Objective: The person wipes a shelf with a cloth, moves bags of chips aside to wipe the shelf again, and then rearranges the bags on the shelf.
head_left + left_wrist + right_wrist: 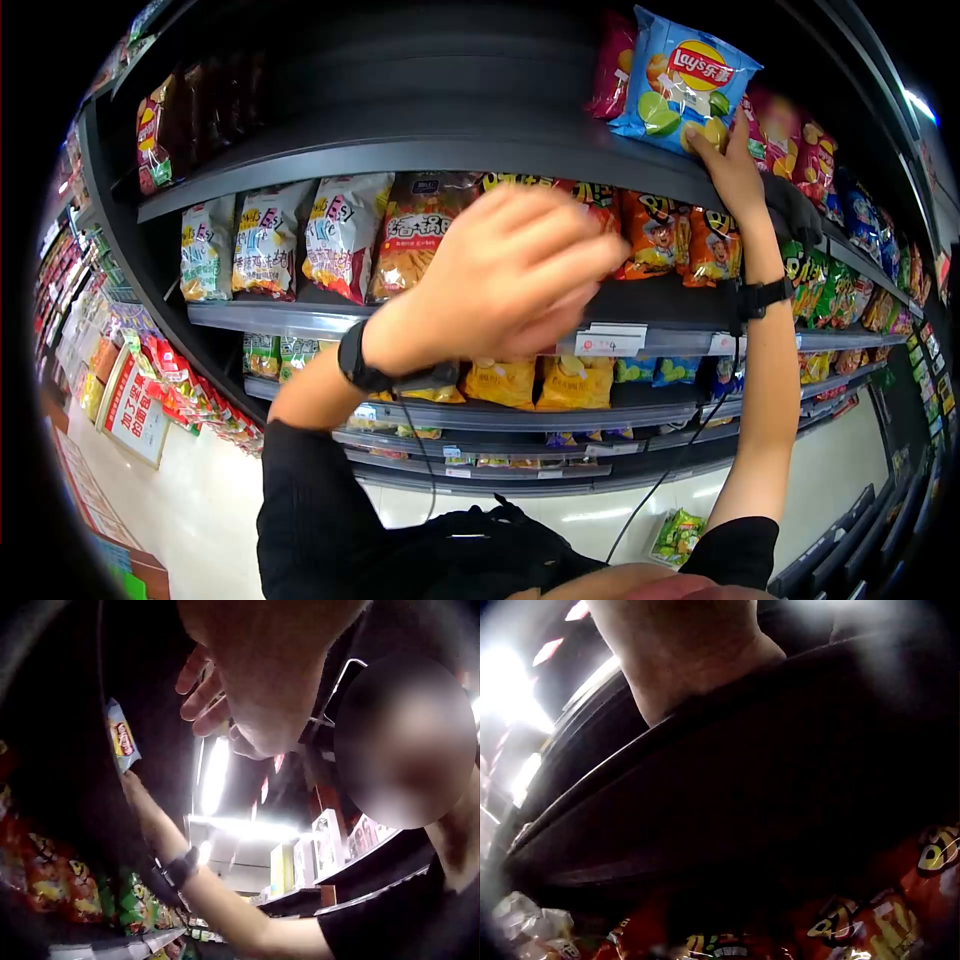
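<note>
A blue Lay's bag [685, 85] stands upright at the front of the top shelf, right of centre; it also shows small in the left wrist view [122, 736]. My right hand [735, 170] holds its lower right corner, thumb on the front and other fingers partly hidden. In the right wrist view only the heel of that hand [697, 660] shows above the shelf edge. My left hand [520, 270], blurred, hangs in front of the second shelf with nothing in it; its fingers are loosely bent in the left wrist view [255, 690].
Dark red bags [615, 65] stand behind and beside the blue one. Below the top shelf's edge [400, 155] are white bags [345, 235] and orange bags [655, 235]. Yellow bags [575, 383] sit lower. Thin cables hang from both wrists. A crate with green packets [680, 535] is on the floor.
</note>
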Tool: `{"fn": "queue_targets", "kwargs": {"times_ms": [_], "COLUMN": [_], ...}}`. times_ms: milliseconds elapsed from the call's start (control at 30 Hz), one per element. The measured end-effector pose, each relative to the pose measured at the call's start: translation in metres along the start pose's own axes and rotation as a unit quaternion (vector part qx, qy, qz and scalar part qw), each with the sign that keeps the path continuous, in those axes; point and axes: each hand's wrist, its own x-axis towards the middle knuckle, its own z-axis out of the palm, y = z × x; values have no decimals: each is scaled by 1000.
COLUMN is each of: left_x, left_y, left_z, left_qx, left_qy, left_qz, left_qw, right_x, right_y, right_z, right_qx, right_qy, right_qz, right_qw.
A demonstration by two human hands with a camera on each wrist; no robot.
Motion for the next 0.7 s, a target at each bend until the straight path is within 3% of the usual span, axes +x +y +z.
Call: {"fn": "queue_targets", "kwargs": {"times_ms": [100, 167, 300, 333, 433, 533, 567, 633, 700], "left_x": [53, 75, 106, 117, 124, 125, 125, 126, 126], "left_y": [-28, -47, -90, -93, -132, -155, -155, -120, -95], "left_z": [9, 22, 61, 68, 114, 159, 169, 153, 137], "left_qx": [-7, 3, 37, -29, -50, -123, -150, -84, -49], "left_qy": [-37, -58, -143, -217, -178, -95, -63, -31, -18], "left_qz": [-29, -89, -257, -379, -381, -409, -405, -368, -348], "left_qw": [999, 994, 955, 899, 906, 899, 900, 926, 936], "right_x": [-5, -13, -16, -17, -18, -24, -25, -27, -25], "right_y": [-7, -25, -33, -35, -29, -41, -46, -44, -46], "right_z": [-3, -5, -5, -7, -3, -10, -9, -7, -5], "right_qx": [-51, -76, -102, -96, -109, -101, -98, -59, 85], "right_qy": [37, 61, 69, 59, 109, 110, 110, 166, 181], "right_qz": [19, 29, 56, 66, 18, 63, 67, -8, -58], "right_qw": [998, 995, 991, 991, 988, 987, 987, 984, 978]}}
